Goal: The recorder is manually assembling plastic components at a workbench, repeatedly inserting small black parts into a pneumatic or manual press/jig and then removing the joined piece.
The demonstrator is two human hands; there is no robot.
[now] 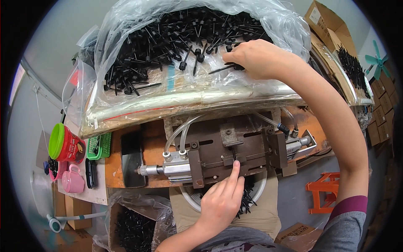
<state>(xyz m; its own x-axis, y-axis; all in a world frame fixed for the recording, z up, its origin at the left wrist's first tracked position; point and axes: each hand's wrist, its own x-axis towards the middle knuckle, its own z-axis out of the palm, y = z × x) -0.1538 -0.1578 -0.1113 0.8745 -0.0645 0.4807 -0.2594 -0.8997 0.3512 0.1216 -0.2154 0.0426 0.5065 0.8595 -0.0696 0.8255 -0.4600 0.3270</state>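
At the metal press jig on the table, the left hand presses a forefinger to its slot, grip loose and empty, while the right hand, behind the jig, pinches one black plastic pin from the bagged heap, apparently the loading step, needing precise seating next.

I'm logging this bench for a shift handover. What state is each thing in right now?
Clear plastic bag: open, heaped with black pins.
Black pin: pinched in right hand.
Left hand: index fingertip pressed on metal jig, holding nothing.
Red tub: on its side, green lid shut.
Cardboard box: flaps open.
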